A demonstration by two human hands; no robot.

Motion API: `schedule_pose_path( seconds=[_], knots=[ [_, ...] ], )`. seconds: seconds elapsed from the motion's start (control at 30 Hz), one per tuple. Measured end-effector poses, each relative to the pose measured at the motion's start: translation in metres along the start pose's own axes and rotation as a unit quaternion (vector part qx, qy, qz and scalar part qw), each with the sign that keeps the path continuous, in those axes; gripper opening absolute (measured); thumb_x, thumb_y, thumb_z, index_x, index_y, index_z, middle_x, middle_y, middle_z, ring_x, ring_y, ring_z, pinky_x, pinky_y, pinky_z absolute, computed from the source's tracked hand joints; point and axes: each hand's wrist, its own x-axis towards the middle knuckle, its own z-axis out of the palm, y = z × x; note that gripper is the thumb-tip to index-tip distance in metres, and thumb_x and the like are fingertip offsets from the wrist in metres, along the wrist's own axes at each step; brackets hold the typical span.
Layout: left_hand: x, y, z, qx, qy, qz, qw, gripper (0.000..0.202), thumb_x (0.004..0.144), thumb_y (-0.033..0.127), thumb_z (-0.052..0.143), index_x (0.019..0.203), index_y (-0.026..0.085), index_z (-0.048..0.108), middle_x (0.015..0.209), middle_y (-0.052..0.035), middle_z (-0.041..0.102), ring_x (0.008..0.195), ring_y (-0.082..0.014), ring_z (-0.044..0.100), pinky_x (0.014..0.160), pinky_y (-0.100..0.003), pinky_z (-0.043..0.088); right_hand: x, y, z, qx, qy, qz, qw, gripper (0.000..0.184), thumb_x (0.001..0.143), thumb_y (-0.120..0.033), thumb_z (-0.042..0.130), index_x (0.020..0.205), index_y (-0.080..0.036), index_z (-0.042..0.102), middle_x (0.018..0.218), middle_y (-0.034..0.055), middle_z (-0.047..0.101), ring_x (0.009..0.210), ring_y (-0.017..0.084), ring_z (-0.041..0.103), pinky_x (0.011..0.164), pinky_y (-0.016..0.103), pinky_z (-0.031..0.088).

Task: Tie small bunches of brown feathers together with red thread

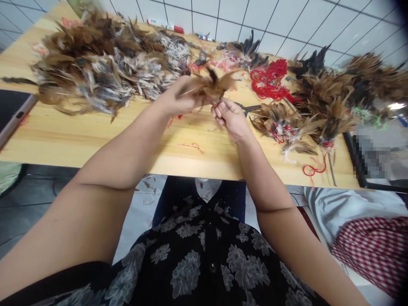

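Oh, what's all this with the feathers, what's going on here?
A person is handling a small bunch of brown feathers above a wooden table. The right hand is closed at the base of the bunch, while the left hand is at its other side, its grip partly hidden and blurred. A big heap of loose feathers lies to the left; red string and feather bundles, at least one with red binding, lie to the right.

Just one head cam here, looking forward and down from the wearer's eyeline. Shirt (188,272) is super close at the bottom, hands (231,119) about mid-frame over the table (204,163), tiled wall (178,8) farthest, up top.
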Motion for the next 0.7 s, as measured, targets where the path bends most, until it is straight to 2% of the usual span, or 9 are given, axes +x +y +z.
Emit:
schedule_pose_path(
  seconds=[0.1, 0.2, 0.27, 0.33, 0.4, 0.47, 0.6, 0.7],
  knots=[
    [-0.004, 0.019, 0.018, 0.045, 0.055, -0.010, 0.997, 0.054, 0.112, 0.078, 0.082, 0.092, 0.029, 0.074, 0.084, -0.0071, 0.074, 0.093, -0.0335, 0.076, 0.088, -0.050, 0.063, -0.002, -0.009, 0.005, 0.145, 0.042, 0.073, 0.986, 0.050, 0.118, -0.042, 0.083, 0.088, -0.027, 0.045, 0.085, -0.0055, 0.058, 0.066, 0.010, 0.039, 0.059, 0.019, 0.038],
    [-0.011, 0.043, 0.028, 0.102, 0.074, 0.008, 0.992, 0.037, 0.115, 0.059, 0.078, 0.092, 0.030, 0.077, 0.086, -0.0088, 0.075, 0.096, -0.0354, 0.077, 0.091, -0.053, 0.065, -0.004, -0.021, 0.010, 0.187, 0.079, 0.134, 0.970, 0.045, 0.117, -0.021, 0.074, 0.088, -0.026, 0.040, 0.082, -0.0085, 0.055, 0.061, 0.008, 0.032, 0.056, 0.017, 0.032],
    [-0.014, 0.051, 0.031, 0.134, 0.080, 0.025, 0.987, 0.032, 0.116, 0.054, 0.075, 0.094, 0.031, 0.078, 0.094, -0.0113, 0.078, 0.107, -0.0379, 0.078, 0.099, -0.058, 0.065, -0.003, -0.025, 0.011, 0.216, 0.085, 0.156, 0.960, 0.040, 0.115, -0.015, 0.069, 0.089, -0.026, 0.040, 0.081, -0.0092, 0.054, 0.060, 0.007, 0.032, 0.055, 0.016, 0.032],
    [-0.014, 0.052, 0.031, 0.145, 0.091, 0.058, 0.984, 0.034, 0.118, 0.056, 0.073, 0.095, 0.032, 0.078, 0.106, -0.0127, 0.082, 0.114, -0.0371, 0.077, 0.104, -0.060, 0.065, -0.003, -0.024, 0.011, 0.244, 0.083, 0.165, 0.952, 0.037, 0.114, -0.012, 0.066, 0.092, -0.027, 0.040, 0.081, -0.0091, 0.055, 0.060, 0.007, 0.036, 0.055, 0.015, 0.033],
    [-0.012, 0.048, 0.031, 0.129, 0.102, 0.100, 0.981, 0.041, 0.119, 0.064, 0.073, 0.093, 0.032, 0.075, 0.114, -0.0117, 0.084, 0.112, -0.0331, 0.075, 0.103, -0.058, 0.064, -0.002, -0.021, 0.011, 0.259, 0.074, 0.164, 0.949, 0.037, 0.114, -0.013, 0.067, 0.093, -0.027, 0.040, 0.082, -0.0088, 0.056, 0.062, 0.007, 0.041, 0.056, 0.015, 0.033],
    [-0.012, 0.042, 0.029, 0.106, 0.084, 0.116, 0.984, 0.047, 0.118, 0.071, 0.075, 0.093, 0.031, 0.071, 0.117, -0.0094, 0.085, 0.109, -0.0295, 0.072, 0.103, -0.056, 0.063, -0.002, -0.018, 0.010, 0.261, 0.066, 0.165, 0.949, 0.038, 0.113, -0.014, 0.069, 0.094, -0.028, 0.040, 0.082, -0.0088, 0.055, 0.064, 0.007, 0.044, 0.057, 0.015, 0.034],
    [-0.014, 0.039, 0.028, 0.055, 0.029, 0.058, 0.996, 0.046, 0.116, 0.069, 0.081, 0.100, 0.028, 0.070, 0.113, -0.0089, 0.082, 0.122, -0.0316, 0.073, 0.110, -0.057, 0.060, -0.003, -0.020, 0.013, 0.271, 0.063, 0.184, 0.943, 0.034, 0.111, -0.013, 0.072, 0.098, -0.029, 0.044, 0.080, -0.0097, 0.053, 0.064, 0.008, 0.047, 0.057, 0.015, 0.037],
    [-0.015, 0.041, 0.032, -0.016, 0.051, 0.020, 0.998, 0.047, 0.113, 0.070, 0.079, 0.099, 0.027, 0.063, 0.115, -0.0125, 0.083, 0.117, -0.0345, 0.081, 0.100, -0.058, 0.063, -0.005, -0.026, 0.016, 0.286, 0.061, 0.188, 0.937, 0.031, 0.112, -0.012, 0.069, 0.098, -0.028, 0.046, 0.081, -0.0092, 0.053, 0.064, 0.009, 0.043, 0.056, 0.016, 0.035]
  ],
)
